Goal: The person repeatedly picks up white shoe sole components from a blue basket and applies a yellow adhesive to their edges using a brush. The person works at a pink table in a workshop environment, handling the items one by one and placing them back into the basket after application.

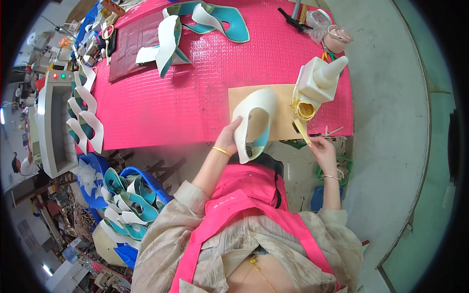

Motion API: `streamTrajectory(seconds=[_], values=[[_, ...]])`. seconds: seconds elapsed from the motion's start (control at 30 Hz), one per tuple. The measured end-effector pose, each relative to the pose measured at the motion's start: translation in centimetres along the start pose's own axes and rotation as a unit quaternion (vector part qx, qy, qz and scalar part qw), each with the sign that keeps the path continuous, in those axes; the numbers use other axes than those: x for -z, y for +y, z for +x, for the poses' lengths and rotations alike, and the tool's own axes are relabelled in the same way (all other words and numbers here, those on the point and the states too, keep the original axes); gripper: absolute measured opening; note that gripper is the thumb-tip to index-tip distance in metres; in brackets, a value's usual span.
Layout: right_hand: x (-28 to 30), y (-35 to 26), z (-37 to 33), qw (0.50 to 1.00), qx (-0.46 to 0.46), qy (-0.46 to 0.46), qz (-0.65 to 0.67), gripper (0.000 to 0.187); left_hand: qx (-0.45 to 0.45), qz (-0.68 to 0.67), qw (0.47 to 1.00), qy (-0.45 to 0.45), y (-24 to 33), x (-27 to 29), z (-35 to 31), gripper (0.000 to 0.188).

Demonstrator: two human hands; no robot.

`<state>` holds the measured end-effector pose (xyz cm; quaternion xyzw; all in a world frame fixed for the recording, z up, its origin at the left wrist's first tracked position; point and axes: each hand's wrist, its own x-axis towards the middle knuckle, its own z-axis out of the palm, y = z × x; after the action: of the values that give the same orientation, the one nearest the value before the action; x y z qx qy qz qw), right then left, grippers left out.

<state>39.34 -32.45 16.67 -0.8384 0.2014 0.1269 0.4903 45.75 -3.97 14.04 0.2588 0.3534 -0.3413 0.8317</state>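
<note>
A white shoe upper (264, 100) with teal lining is held at its left side by my left hand (227, 136), over the table's near edge. Between the fingers of my right hand (322, 150) is a glue brush (302, 132) with a yellowish handle. The brush is just below the mouth of a glue pot (307, 111) crusted with yellow glue; whether its tip touches the pot is unclear. A white plastic bottle (317, 80) with a cone-shaped top adjoins the pot. Brown cardboard (283, 130) lies beneath the pot and partly under the upper.
More white-and-teal uppers (168, 41) lie on the pink table (146, 112). A grey machine (56, 124) stands left, with uppers along its edge. Blue bins (161, 188) of uppers sit below left. Scissors (107, 33) and tools lie at the far left; a cup (338, 39) at the far right.
</note>
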Motion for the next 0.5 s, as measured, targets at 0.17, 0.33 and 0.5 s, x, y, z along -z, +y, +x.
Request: streamTrajectory(seconds=[0.17, 0.33, 0.5], values=[[-9.2, -1.5, 4.6, 0.983, 0.175, -0.006, 0.053, 0.020, -0.013, -0.055, 0.998, 0.003, -2.0, 3.4, 1.5, 0.034], [-12.3, -0.5, 7.9, 0.960, 0.159, 0.083, -0.214, 0.017, -0.052, -0.046, 0.995, 0.068, -2.1, 3.5, 0.6, 0.032], [-13.0, -0.3, 7.9, 0.985, 0.169, -0.033, -0.026, 0.021, -0.061, -0.078, 0.995, -0.010, -2.4, 4.5, 1.7, 0.041]])
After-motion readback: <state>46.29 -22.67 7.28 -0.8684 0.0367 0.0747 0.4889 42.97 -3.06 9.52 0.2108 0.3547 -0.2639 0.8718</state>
